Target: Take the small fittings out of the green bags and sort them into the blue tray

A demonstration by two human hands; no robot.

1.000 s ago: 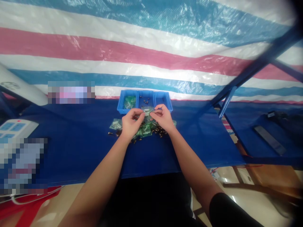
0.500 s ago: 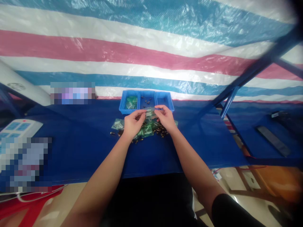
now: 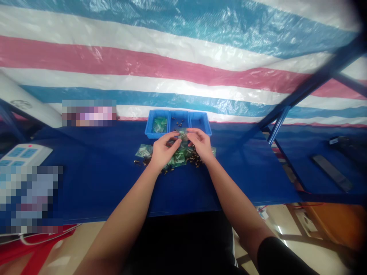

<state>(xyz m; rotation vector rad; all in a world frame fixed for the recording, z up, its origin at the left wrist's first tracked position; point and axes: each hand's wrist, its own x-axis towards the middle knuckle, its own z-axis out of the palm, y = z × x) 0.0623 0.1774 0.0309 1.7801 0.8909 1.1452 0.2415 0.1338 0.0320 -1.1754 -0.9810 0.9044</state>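
Note:
My left hand (image 3: 162, 151) and my right hand (image 3: 201, 143) meet over the blue table (image 3: 94, 179), both pinching a small clear plastic bag (image 3: 182, 134) held between them. Under the hands lies a pile of small green-tinted bags (image 3: 177, 158) mixed with several tiny dark metal parts (image 3: 139, 162). Just behind stands a blue three-compartment tray (image 3: 178, 116): green bags fill its left section, a few dark parts sit in the middle one. What is inside the held bag is too small to make out.
A white power strip (image 3: 21, 153) lies at the table's left end. A slanted blue frame bar (image 3: 289, 100) rises on the right. A second blue surface with a flat dark bar (image 3: 328, 172) sits at right. A striped tarpaulin (image 3: 172, 57) hangs behind.
Both hands have drawn closer together around the small bag, with the left fingers now nearly touching the right. The view has shifted slightly.

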